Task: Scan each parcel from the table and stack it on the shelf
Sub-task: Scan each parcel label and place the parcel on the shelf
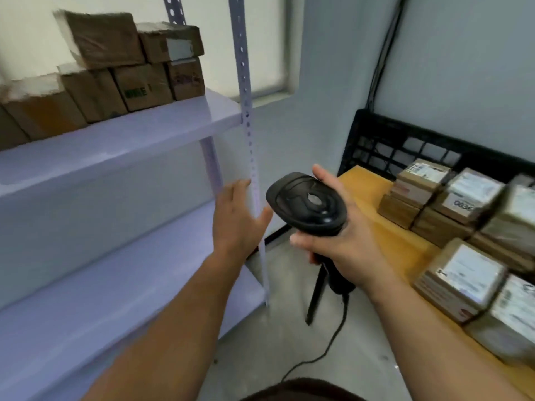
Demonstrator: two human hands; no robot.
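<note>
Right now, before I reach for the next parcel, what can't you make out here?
Head view only.
- Labels on the table parcels: blurred, unreadable.
- Scanner window: faces away; right hand covers the handle.
- Shelf parcels: smeared; leftmost cut by the left edge.
- Cable end: hidden behind the person's body at the bottom edge.

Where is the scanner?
In the head view, centre: the right hand grips the scanner, between the shelf and the table.

The head camera looks forward and down, close over the hands, shelf left, table right.
</note>
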